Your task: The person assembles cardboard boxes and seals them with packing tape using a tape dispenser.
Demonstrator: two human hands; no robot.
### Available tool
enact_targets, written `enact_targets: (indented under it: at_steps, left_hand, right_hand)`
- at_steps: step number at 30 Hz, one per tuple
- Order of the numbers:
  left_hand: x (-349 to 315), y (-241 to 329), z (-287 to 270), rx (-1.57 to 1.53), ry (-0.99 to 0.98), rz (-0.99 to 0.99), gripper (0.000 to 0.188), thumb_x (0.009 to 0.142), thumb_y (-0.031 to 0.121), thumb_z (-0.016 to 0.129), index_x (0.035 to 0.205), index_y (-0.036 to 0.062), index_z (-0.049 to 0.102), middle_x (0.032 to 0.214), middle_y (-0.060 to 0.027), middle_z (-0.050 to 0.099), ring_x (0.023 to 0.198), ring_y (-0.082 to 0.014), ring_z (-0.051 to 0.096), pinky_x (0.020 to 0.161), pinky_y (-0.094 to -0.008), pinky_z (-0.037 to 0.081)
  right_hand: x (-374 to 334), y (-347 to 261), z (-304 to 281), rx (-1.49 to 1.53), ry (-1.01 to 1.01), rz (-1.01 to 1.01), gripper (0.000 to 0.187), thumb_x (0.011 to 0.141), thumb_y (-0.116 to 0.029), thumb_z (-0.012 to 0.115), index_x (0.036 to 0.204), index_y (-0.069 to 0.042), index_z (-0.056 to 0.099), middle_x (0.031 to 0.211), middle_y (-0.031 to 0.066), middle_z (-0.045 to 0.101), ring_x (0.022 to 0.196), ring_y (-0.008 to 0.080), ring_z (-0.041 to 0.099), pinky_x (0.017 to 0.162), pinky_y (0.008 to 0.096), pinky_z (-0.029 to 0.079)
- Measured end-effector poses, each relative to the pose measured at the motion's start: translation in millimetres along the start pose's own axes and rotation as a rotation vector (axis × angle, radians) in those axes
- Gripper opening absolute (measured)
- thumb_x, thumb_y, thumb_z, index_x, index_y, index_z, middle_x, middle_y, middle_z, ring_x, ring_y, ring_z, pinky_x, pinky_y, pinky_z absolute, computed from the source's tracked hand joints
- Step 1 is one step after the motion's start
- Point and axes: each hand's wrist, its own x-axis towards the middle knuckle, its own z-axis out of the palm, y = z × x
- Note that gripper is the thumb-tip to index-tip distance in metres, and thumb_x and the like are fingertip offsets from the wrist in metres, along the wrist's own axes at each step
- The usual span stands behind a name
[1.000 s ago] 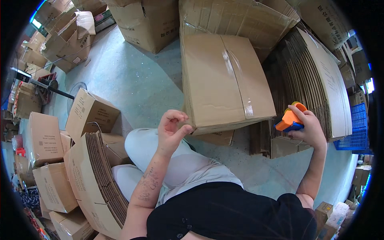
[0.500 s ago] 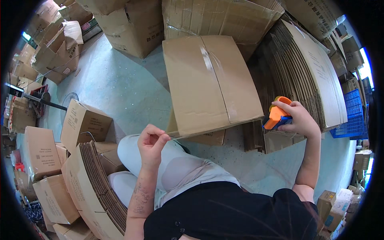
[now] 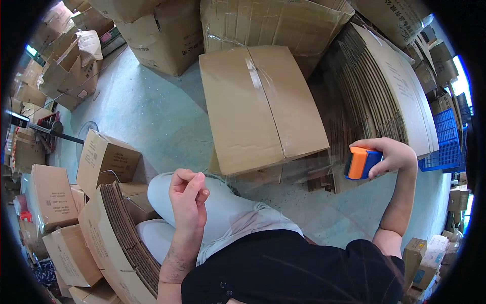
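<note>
A closed cardboard box (image 3: pixel 263 111) stands in front of me, with shiny clear tape (image 3: pixel 254 76) along part of its top seam. Close to the box's near left corner, my left hand (image 3: pixel 188 197) is closed in a pinch, fingertips pressed together. A faint, see-through strip of tape (image 3: pixel 304 175) seems to stretch between my two hands below the box's near edge. Its end at the left fingertips is too thin to see clearly. Out to the right of the box, my right hand (image 3: pixel 392 154) grips an orange and blue tape dispenser (image 3: pixel 360 163).
Stacked flat cardboard (image 3: pixel 385 86) stands to the right, beside a blue plastic crate (image 3: pixel 443 139). More flattened cartons (image 3: pixel 119 238) lean at my left leg, near several boxes (image 3: pixel 73 253). Big cartons (image 3: pixel 273 25) block the far side. A black pole (image 3: pixel 66 134) juts in from the left.
My left hand has drawn slightly down, away from the box's corner. My right hand has moved right and lower, turning the tape dispenser. The strip now sits off the box's near edge.
</note>
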Motion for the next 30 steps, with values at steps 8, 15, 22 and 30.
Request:
enact_targets:
  at_steps: [8, 15, 22, 30]
  left_hand:
    - [4.0, -6.1, 4.4, 0.039, 0.048, -0.089, 0.014, 0.089, 0.003, 0.067, 0.083, 0.0101, 0.057, 0.068, 0.0029, 0.056, 0.05, -0.0046, 0.053, 0.043, -0.0158, 0.039]
    - [3.9, -11.6, -1.4, 0.035, 0.032, -0.1, 0.014, 0.089, 0.004, 0.068, 0.083, 0.0096, 0.057, 0.067, 0.0021, 0.056, 0.052, -0.0056, 0.057, 0.041, -0.0156, 0.036]
    - [6.8, -10.9, -1.3, 0.025, 0.042, -0.116, 0.014, 0.089, 0.004, 0.067, 0.082, 0.0092, 0.057, 0.068, 0.0018, 0.057, 0.053, -0.0055, 0.057, 0.04, -0.0152, 0.035]
    - [-0.2, -6.5, 4.2, 0.06, 0.011, -0.011, 0.011, 0.089, 0.002, 0.067, 0.083, 0.0074, 0.058, 0.071, 0.0005, 0.058, 0.053, -0.0047, 0.056, 0.041, -0.0155, 0.036]
  right_hand:
    - [19.5, 13.8, -3.2, 0.047, 0.229, -0.021, 0.075, 0.071, -0.06, 0.076, 0.111, 0.002, 0.069, 0.095, 0.0112, 0.072, 0.088, 0.0191, 0.068, 0.087, 0.0316, 0.052]
    - [29.5, 18.6, -6.8, -0.076, 0.27, -0.004, 0.042, 0.076, -0.029, 0.076, 0.105, 0.0, 0.073, 0.089, 0.0125, 0.073, 0.081, 0.0201, 0.069, 0.082, 0.0313, 0.054]
    - [49.1, 15.7, -5.1, -0.113, 0.282, 0.018, 0.039, 0.074, -0.025, 0.076, 0.106, -0.002, 0.073, 0.09, 0.0127, 0.073, 0.08, 0.0179, 0.069, 0.083, 0.032, 0.054]
    - [44.4, 27.2, -9.4, -0.062, 0.257, 0.012, 0.038, 0.076, -0.022, 0.075, 0.11, -0.004, 0.073, 0.09, 0.0109, 0.073, 0.077, 0.0175, 0.067, 0.077, 0.0294, 0.055]
